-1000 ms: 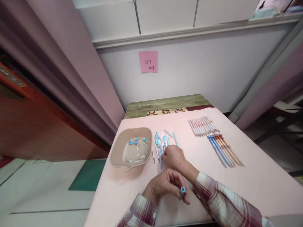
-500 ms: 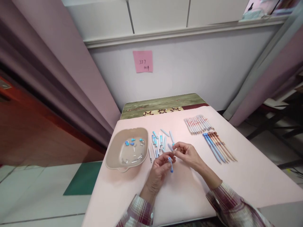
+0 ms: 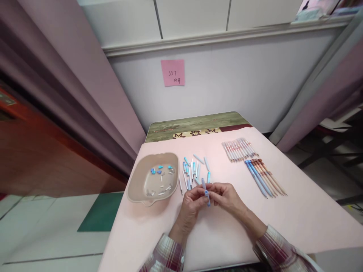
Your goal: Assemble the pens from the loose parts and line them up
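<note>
Both my hands meet over the front middle of the table. My left hand (image 3: 190, 206) is closed on a small blue pen barrel (image 3: 208, 200), its round open end facing up towards me. The fingertips of my right hand (image 3: 228, 196) are closed on the same barrel from the other side. Just past the fingertips a paler blue piece (image 3: 203, 183) sticks up; whether it is held or lies behind cannot be told. Beyond my hands lie loose pen parts: a light blue tube (image 3: 208, 176), white refills (image 3: 189, 175) and several blue barrels (image 3: 206, 163).
To the left stands a beige basin (image 3: 133, 185) with small blue and clear pieces inside. At the right lie a row of blue and brown pens (image 3: 262, 177) and, behind it, white pens (image 3: 239, 150). A pink note (image 3: 172, 73) is stuck on the wall.
My right hand has come down and in from the loose parts to the barrel in my left hand. The barrel is now between both hands' fingertips.
</note>
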Available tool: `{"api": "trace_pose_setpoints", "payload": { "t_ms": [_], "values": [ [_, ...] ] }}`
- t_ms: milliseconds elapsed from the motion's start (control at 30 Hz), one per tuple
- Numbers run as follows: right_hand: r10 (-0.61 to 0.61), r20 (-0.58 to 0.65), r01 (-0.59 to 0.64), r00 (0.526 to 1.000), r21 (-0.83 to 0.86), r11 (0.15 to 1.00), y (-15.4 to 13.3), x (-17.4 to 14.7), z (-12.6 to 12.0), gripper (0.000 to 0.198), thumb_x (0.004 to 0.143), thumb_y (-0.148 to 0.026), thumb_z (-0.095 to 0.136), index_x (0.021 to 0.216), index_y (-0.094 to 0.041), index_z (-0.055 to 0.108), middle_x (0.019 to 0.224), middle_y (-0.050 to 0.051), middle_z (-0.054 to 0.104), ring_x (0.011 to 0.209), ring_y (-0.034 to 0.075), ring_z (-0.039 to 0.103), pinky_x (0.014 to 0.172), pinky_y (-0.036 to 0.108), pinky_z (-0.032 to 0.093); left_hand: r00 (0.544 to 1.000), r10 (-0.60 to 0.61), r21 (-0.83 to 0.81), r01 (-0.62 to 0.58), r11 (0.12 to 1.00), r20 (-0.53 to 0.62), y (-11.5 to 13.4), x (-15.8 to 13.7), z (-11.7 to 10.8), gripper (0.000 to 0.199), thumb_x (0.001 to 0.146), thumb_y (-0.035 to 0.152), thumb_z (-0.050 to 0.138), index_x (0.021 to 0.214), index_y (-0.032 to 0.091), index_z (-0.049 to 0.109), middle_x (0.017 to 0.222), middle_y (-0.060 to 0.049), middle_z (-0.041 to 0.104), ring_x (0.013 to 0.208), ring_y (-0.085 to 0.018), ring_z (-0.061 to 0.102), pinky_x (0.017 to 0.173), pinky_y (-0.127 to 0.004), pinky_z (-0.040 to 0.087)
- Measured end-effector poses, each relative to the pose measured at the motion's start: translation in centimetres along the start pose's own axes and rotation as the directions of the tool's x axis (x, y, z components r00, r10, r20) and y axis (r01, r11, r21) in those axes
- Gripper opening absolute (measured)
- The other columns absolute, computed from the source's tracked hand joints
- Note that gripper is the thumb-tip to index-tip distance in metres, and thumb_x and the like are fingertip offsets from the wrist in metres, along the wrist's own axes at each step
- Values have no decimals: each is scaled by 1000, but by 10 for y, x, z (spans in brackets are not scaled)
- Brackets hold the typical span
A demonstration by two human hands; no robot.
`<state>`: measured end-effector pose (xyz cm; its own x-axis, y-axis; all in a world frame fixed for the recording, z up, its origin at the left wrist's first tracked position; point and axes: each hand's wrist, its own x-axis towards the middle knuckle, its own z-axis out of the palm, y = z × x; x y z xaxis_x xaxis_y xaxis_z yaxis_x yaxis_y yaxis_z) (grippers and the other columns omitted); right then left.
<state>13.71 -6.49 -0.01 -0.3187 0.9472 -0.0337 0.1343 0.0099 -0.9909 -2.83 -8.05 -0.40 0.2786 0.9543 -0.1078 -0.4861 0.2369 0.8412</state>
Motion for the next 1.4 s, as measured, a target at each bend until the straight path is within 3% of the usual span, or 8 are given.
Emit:
{"api": "trace_pose_setpoints", "payload": {
  "t_ms": [167,267,433,667,1000,1100,1200,1400],
  "values": [
    [-23,113,54,993,-278,959,-18,25,-39,22,80,-36,63,73,-16,71,63,-1,65,48,9,48,47,20,34,999,25,7,-25,1000,-32,-2,0,-1,12,67,18,77,79,18,75,110,-9,69,102,-25,61,90,-35,44],
    [-82,-148,-3,986,-499,866,-34,61,-49,23,80,-35,59,75,-17,72,68,2,69,58,13,57,54,22,40,1000,2,20,-1,1000,-29,0,0,0,13,65,19,78,78,18,75,110,-10,68,98,-24,62,91,-36,44],
    [39,-251,-233,967,-819,524,-48,118,-17,21,82,-32,58,84,-21,76,86,8,75,82,20,68,69,25,46,1000,-13,60,14,998,-14,1,0,-1,14,65,21,79,78,17,75,111,-11,67,96,-24,61,88,-36,45],
    [154,-323,-358,934,-826,435,-42,156,12,28,71,-18,69,97,-9,74,98,23,72,95,28,69,78,31,50,1000,-4,39,5,999,-25,1,1,-3,15,65,22,78,78,17,76,110,-11,67,97,-23,61,86,-33,44],
    [108,-404,-384,908,-703,598,-52,145,8,21,77,-28,63,86,-12,74,89,17,74,89,26,70,72,28,50,998,6,7,-6,1000,-63,0,3,-3,16,62,23,80,75,15,74,109,-11,68,82,-17,60,74,-29,45],
    [-31,-401,-260,916,-650,714,-69,124,-8,27,88,-36,49,90,-19,70,86,7,74,82,17,69,69,22,50,997,14,24,-12,1000,-79,0,3,-3,15,64,24,78,75,15,74,111,-12,68,85,-19,61,71,-27,44],
    [-238,-440,98,866,-319,943,-81,98,-21,30,86,-43,51,83,-16,63,70,4,70,52,13,62,50,21,47,994,22,40,-18,999,-103,0,3,-2,14,64,25,78,74,15,74,110,-12,69,89,-20,61,70,-26,43],
    [-272,-420,224,866,-161,961,-84,66,-23,27,81,-43,61,73,-17,58,58,1,63,43,10,56,42,19,43,995,16,54,-11,998,-102,0,3,-1,14,63,22,78,75,16,73,108,-11,69,88,-20,60,70,-26,44]
  ]
}}
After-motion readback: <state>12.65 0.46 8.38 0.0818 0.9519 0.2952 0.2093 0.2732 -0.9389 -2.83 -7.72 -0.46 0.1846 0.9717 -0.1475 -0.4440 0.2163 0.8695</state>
